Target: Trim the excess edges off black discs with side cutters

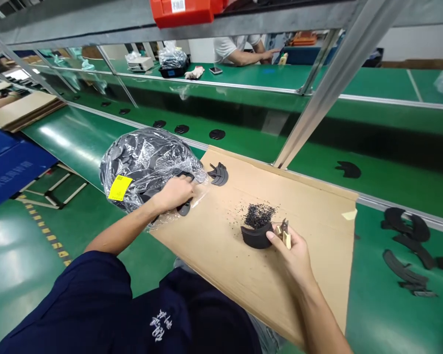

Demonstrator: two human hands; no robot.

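My left hand (174, 192) reaches into the mouth of a clear plastic bag (143, 164) full of black curved foam pieces, its fingers closed on one black piece at the opening. My right hand (293, 250) holds a stack of black curved pieces (256, 237) against the cardboard sheet (221, 250), with small yellow-handled nippers (284, 233) tucked in the same hand. A heap of fine black trimmings (258, 215) lies just beyond that stack. A small fanned pile of black pieces (219, 174) rests near the cardboard's far left edge.
A slanted metal post (328, 93) rises from behind the cardboard. Black pieces (406, 246) lie scattered on the green bench at right, and others (217, 134) ride the green belt beyond. Another person's arm (251, 56) rests on the far bench. A red bin (182, 12) hangs overhead.
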